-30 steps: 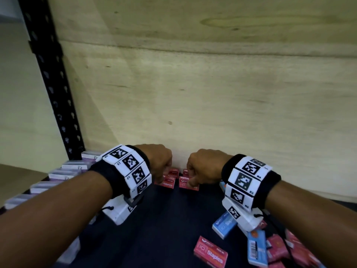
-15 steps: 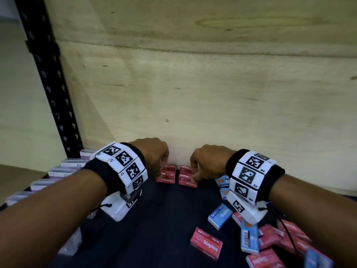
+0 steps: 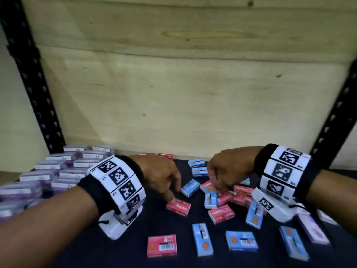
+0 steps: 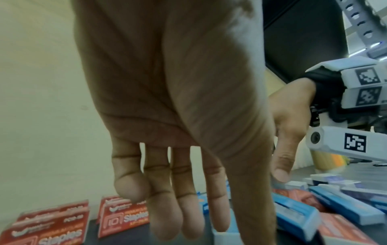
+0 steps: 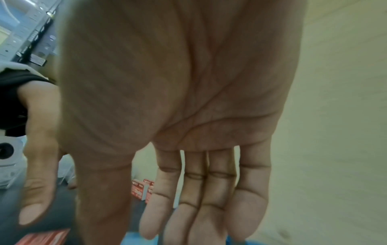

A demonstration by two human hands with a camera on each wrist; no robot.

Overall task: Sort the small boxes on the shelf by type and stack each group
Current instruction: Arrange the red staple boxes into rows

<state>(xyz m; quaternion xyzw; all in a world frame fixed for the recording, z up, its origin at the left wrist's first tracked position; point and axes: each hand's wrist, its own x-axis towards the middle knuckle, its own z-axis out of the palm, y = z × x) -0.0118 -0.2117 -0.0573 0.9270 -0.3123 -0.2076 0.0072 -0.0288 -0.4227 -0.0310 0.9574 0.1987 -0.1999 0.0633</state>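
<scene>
Fingers of both hands hang straight and slightly apart above loose staple boxes, gripping nothing.

In the head view's centre, the left hand (image 3: 162, 176) reaches down and one fingertip (image 3: 172, 200) seems to touch the upper left corner of a red box (image 3: 178, 206), though blur makes contact uncertain. The right hand (image 3: 229, 169), right of centre, hovers over a mixed red and blue pile (image 3: 222, 192). Two short red stacks (image 3: 155, 155) stand against the back wall, upper centre; purple boxes (image 3: 58, 171) fill the left edge.
</scene>
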